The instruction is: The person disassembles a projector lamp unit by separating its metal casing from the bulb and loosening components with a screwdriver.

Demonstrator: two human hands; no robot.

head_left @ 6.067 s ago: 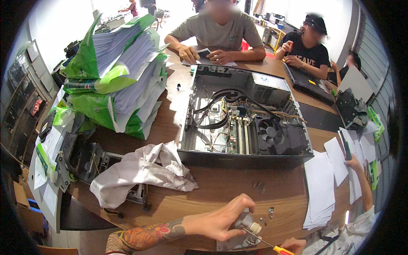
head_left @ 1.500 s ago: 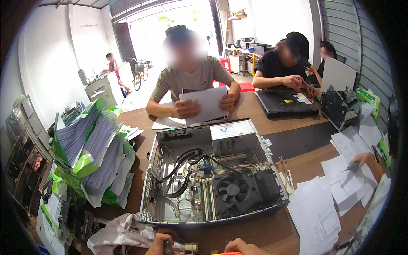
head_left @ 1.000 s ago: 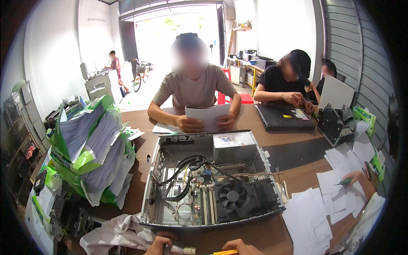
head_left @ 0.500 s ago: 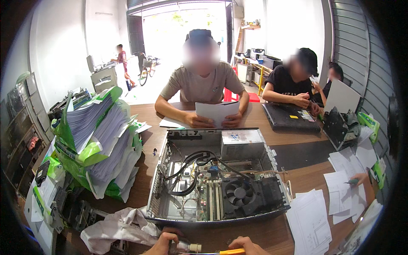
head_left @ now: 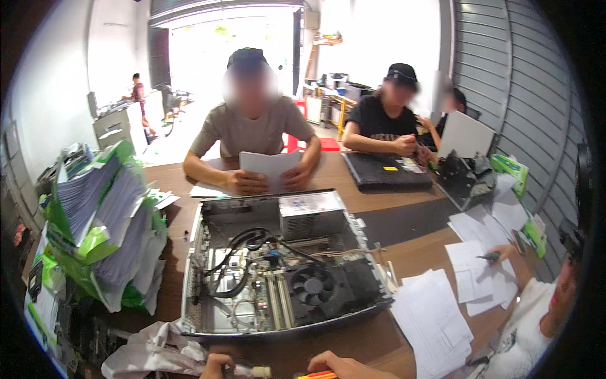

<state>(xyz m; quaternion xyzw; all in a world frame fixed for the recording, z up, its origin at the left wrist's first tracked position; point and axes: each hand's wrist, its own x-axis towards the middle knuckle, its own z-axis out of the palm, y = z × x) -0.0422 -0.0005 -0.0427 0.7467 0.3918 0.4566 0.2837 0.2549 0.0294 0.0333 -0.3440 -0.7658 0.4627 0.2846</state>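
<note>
A: Head view. Left grip?
B: The left hand (head_left: 216, 366), bottom edge, left of centre. Fingers curled in on a cream-capped container (head_left: 261, 372). Underside cropped, can't tell how tight.
A: Right grip?
B: The right hand (head_left: 344, 366), bottom edge, right of centre. Fingers bent round a screwdriver (head_left: 319, 375), yellow-and-red handle, partly cropped.
A: Things relative to the grips?
B: Container's cap sticks out right of the left hand, toward the right hand. Screwdriver handle shows at the right hand's left side, apart from the cap. Uncovered computer case (head_left: 211, 321), fan (head_left: 312, 287) and black cables showing, sits mid-frame on the table (head_left: 379, 341), above both hands, not touched. Pale cloth (head_left: 151, 355) lower left, near the left hand; contact unclear. Paper sheets (head_left: 435, 322) lower right.
A: Versus half a second ago?
B: Whole scene slid left in frame, hands included. Screwdriver shaft showed then, out of sight now. More of the white-sleeved neighbour (head_left: 521, 335) at lower right. Person across (head_left: 252, 139) still holds pages (head_left: 271, 165). Both hands keep the same items.
</note>
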